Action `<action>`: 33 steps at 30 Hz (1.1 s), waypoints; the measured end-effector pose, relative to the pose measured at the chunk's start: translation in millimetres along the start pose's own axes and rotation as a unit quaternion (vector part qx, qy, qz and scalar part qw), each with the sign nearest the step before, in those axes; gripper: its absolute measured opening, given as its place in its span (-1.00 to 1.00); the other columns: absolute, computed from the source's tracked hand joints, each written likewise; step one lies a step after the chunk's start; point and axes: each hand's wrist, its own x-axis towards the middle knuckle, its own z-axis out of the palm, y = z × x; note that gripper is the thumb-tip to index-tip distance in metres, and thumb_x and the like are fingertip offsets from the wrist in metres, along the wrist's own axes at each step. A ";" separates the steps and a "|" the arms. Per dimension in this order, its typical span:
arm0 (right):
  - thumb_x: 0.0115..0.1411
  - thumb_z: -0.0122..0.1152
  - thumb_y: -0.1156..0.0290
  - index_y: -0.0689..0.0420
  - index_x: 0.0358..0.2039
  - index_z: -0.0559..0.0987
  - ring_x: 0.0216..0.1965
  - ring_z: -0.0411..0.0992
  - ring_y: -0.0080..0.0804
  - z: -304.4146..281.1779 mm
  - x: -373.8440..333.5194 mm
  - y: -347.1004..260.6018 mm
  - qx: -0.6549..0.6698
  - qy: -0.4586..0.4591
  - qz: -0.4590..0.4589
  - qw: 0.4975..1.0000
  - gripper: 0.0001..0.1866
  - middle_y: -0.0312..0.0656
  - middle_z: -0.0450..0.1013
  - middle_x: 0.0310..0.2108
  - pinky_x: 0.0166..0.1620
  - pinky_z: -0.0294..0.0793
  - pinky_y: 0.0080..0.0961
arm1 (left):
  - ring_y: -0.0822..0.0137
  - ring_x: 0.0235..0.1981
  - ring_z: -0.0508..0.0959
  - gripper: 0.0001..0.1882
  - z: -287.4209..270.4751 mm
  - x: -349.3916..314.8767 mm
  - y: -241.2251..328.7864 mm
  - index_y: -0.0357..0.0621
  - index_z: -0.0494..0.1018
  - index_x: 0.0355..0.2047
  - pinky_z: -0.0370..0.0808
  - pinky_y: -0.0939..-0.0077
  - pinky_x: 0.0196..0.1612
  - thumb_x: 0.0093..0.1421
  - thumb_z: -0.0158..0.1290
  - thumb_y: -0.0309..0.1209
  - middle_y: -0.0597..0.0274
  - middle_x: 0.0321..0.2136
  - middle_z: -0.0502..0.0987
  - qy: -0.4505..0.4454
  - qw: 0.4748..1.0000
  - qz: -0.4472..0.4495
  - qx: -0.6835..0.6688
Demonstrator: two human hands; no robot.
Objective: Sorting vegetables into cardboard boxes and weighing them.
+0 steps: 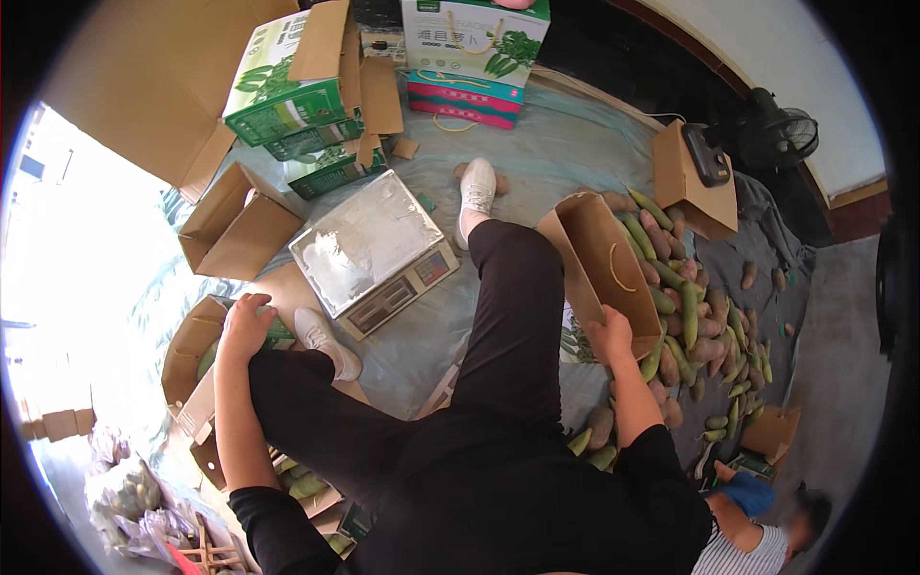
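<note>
An open brown cardboard box (596, 251) with a yellow cord handle stands on the sheet by my right leg. My right hand (610, 335) is closed on its near rim; the box's inside looks bare. On the other side, my left hand (247, 326) hovers or rests at an open carton (192, 356) beside my left knee, fingers bent and apart, with nothing visible in them. Between my feet stands a scale (369, 249) with a worn metal platform. To the right of the brown box lies a heap of long green radishes (690, 311) mixed with reddish-brown sweet potatoes (709, 349).
Printed green-and-white cartons (271, 86) stand at the back left, near another open box (240, 220). A gift box (474, 38) sits on pink-and-blue boxes (465, 99). A black fan (781, 134) stands back right. Another person (752, 546) is at lower right, plastic bags (129, 489) lower left.
</note>
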 end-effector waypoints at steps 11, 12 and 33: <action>-0.06 0.18 0.39 0.13 -0.32 0.48 -0.21 0.40 0.03 -78.1 84.0 -76.0 -0.052 0.042 -0.145 0.987 -0.75 0.02 0.45 -0.33 -0.19 0.37 -0.15 | 0.00 -0.10 0.46 -0.69 -0.7 -10.5 -6.6 -0.30 0.50 -0.21 0.36 0.26 0.00 0.03 0.06 -0.40 -0.06 -0.19 0.49 0.040 0.999 0.018 -0.028; -0.05 0.16 0.37 0.13 -0.32 0.48 -0.22 0.39 0.03 -85.8 89.2 -94.3 -0.061 0.050 -0.170 0.982 -0.76 0.01 0.44 -0.33 -0.20 0.37 -0.14 | 0.00 -0.10 0.46 -0.69 -0.5 -11.1 -8.9 -0.30 0.50 -0.21 0.36 0.26 0.00 0.03 0.06 -0.40 -0.06 -0.19 0.49 0.040 0.999 0.015 -0.028; 0.00 0.14 0.40 -0.11 -0.37 0.58 -0.20 0.46 -0.28 45.6 90.6 -345.1 -0.151 -0.066 -0.572 0.804 -0.84 -0.30 0.50 -0.37 -0.22 0.41 -0.26 | 0.10 0.00 0.40 -0.47 -2.0 -9.3 -34.4 -0.11 0.20 0.12 0.31 0.24 0.03 0.12 -0.02 -0.40 0.06 -0.08 0.44 0.191 0.966 -0.176 -0.003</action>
